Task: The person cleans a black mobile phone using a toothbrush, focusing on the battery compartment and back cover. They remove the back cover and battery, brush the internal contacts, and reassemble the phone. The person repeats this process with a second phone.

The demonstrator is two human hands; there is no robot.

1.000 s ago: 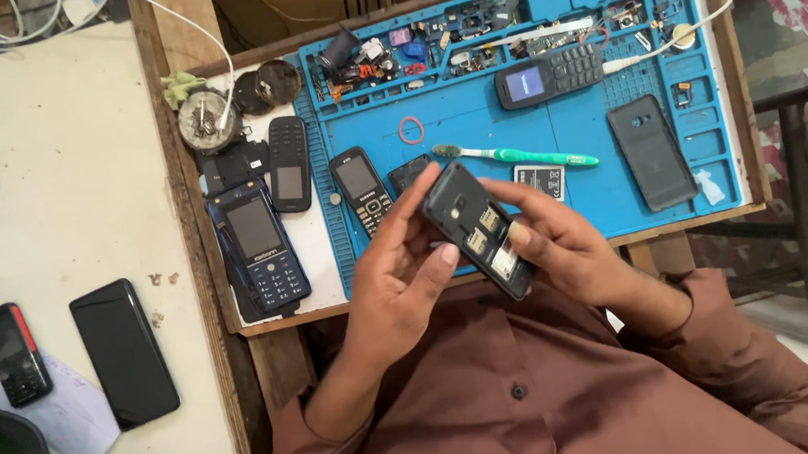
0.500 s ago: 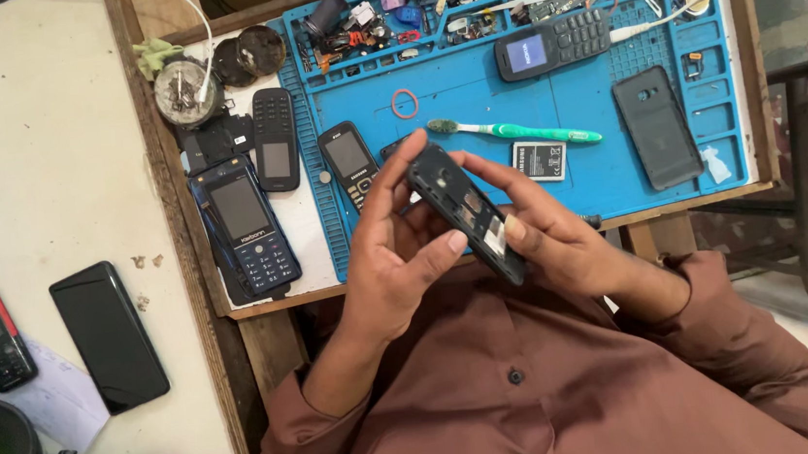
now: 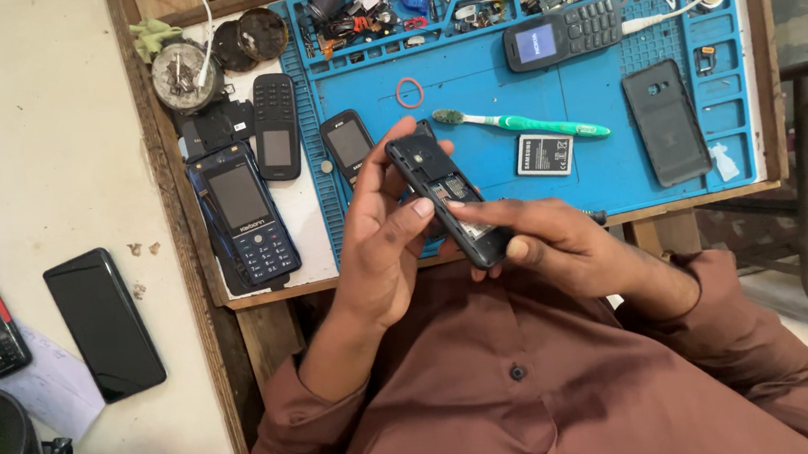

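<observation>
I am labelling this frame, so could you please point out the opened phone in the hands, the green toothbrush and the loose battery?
opened phone point(image 3: 447, 199), head view, exposed inside.
green toothbrush point(image 3: 536, 126), head view, handle.
loose battery point(image 3: 545, 154), head view, label face.

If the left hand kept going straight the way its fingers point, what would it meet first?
The left hand points up and away, along the opened phone it grips. Straight past that, it would likely first meet the small dark keypad phone on the blue mat, though depth is unclear.

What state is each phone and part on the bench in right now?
Black keypad phone in both hands: back cover off, battery bay bare.
Left hand: gripping phone.
Right hand: gripping phone.
Grey flat battery: loose on blue mat.
Dark back cover: detached.
Black bar phone: screen lit.
</observation>
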